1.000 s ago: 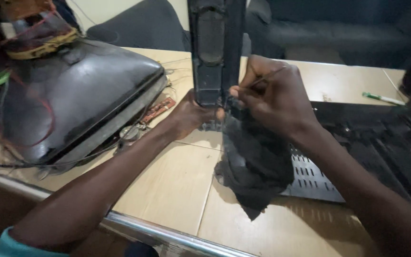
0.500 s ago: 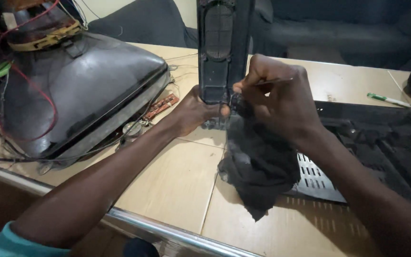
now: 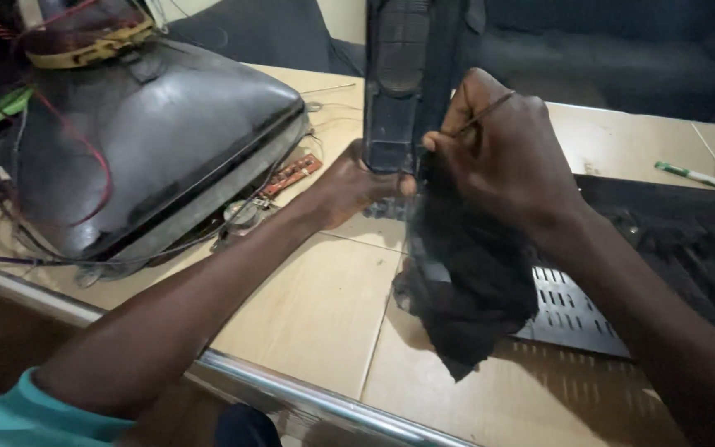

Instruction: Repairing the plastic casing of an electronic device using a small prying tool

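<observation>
Centrally, left hand point(image 3: 349, 186) grips upright black speaker panel point(image 3: 403, 91) at its base, steadying it; right hand point(image 3: 502, 153) pinches thin tool point(image 3: 483, 113) plus black cloth point(image 3: 465, 273) against panel.

Over on the left sits a bare picture tube point(image 3: 159, 141), face down and tilted on the pale wooden worktop point(image 3: 308, 314), a red wire point(image 3: 97, 157) looping over its dark glass and a yellow-rimmed coil point(image 3: 84, 37) around its neck. Tucked beside its lower edge is a small reddish circuit board point(image 3: 291, 174), and thin grey wires point(image 3: 35, 257) trail off underneath. Far right, a green-and-white pen point(image 3: 697, 176) lies alone, with a vented metal panel point(image 3: 577, 314) nearer the middle.
</observation>
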